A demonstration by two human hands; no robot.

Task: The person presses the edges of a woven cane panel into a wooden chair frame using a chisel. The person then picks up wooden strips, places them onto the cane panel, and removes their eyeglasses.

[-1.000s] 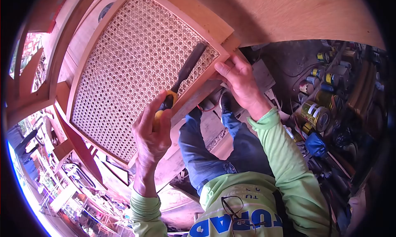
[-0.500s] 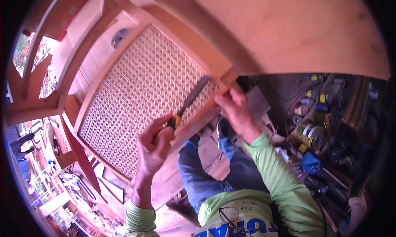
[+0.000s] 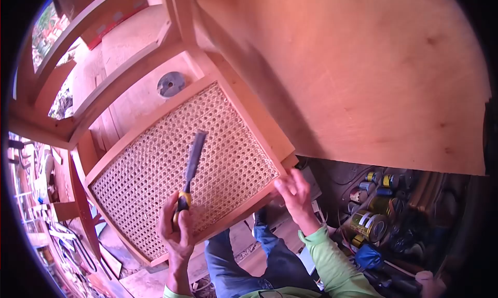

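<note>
My left hand is closed around the black-and-yellow handle of a chisel. The flat blade points away from me, over the woven cane panel; whether it touches the cane I cannot tell. The cane is set in the wooden seat frame of a chair, and its curved back rails rise at the upper left. At the seat's right front corner, my right hand holds the frame edge, with some of its fingers hidden.
A large plywood sheet fills the upper right. Beneath it, several tins and a blue bundle lie on the floor at the right. A grey disc rests on the board behind the seat. Wood pieces and tools clutter the left.
The chisel has moved away from the seat's right front corner toward the middle of the cane, its blade turned more upright. My right hand remains at the corner. The view has shifted.
</note>
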